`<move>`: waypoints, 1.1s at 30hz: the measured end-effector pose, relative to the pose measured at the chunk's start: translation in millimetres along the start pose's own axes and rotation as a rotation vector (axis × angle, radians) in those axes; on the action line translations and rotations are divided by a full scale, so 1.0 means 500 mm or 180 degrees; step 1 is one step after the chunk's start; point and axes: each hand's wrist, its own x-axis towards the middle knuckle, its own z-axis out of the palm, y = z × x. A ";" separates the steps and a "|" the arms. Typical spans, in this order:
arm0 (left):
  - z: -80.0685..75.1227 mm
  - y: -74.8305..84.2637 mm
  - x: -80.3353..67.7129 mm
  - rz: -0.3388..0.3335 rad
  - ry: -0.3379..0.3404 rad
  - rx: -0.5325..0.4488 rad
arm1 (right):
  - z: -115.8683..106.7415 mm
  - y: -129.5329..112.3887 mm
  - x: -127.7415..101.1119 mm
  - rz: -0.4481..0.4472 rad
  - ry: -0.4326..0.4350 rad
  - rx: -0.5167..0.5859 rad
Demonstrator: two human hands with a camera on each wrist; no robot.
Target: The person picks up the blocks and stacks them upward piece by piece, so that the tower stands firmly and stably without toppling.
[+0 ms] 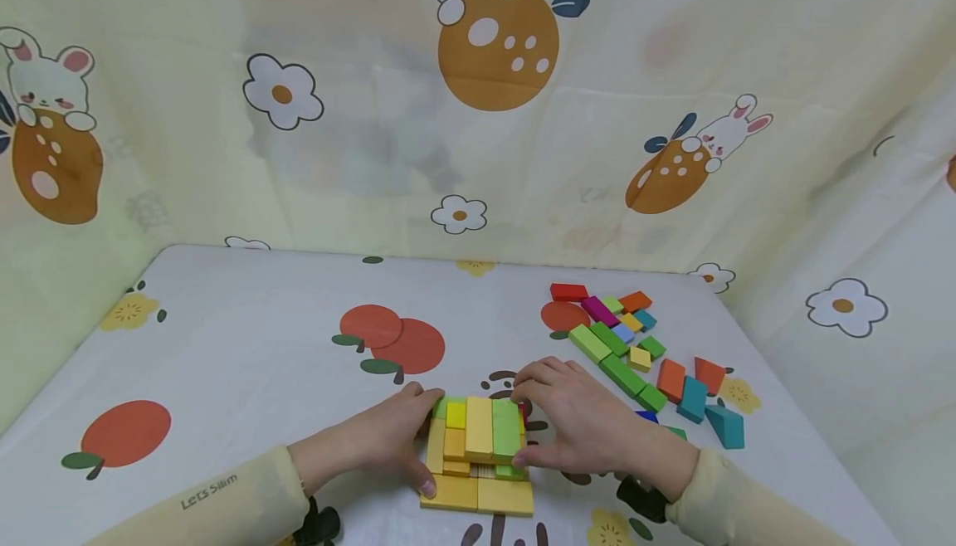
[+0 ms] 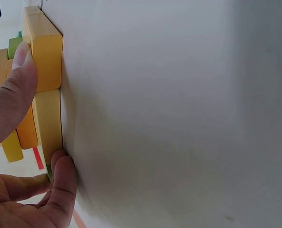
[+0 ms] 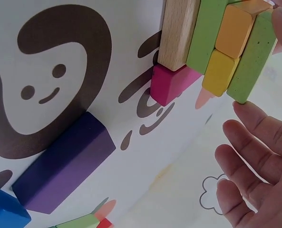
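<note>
Both hands bracket a low stack of yellow, orange and green wooden blocks — the left hand pinches its left edge, thumb and finger curled, while the right hand presses its right side with straight fingers. Loose coloured wooden blocks lie beyond the right hand.

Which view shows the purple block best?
The right wrist view: the purple block lies whole and close on the printed cloth. The head view shows only a blue-purple sliver behind the right hand. The left wrist view misses it.

Yellow, orange, green block stack; fruit-print tablecloth
</note>
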 end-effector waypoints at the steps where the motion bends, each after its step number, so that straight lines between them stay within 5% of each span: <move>1: 0.000 0.000 0.000 0.0001 0.0000 0.0009 | 0.000 0.000 0.000 -0.0003 0.0003 -0.0003; 18: -0.010 0.006 -0.008 -0.0027 0.0032 0.0047 | -0.003 0.002 -0.007 0.0133 -0.0081 0.0103; 25: -0.012 0.016 -0.018 0.0336 0.0422 0.0103 | 0.001 0.000 -0.007 0.0132 -0.0045 0.0140; 33: -0.006 0.031 -0.009 0.0561 0.0351 0.0106 | 0.008 -0.004 -0.001 0.0116 -0.0122 0.0210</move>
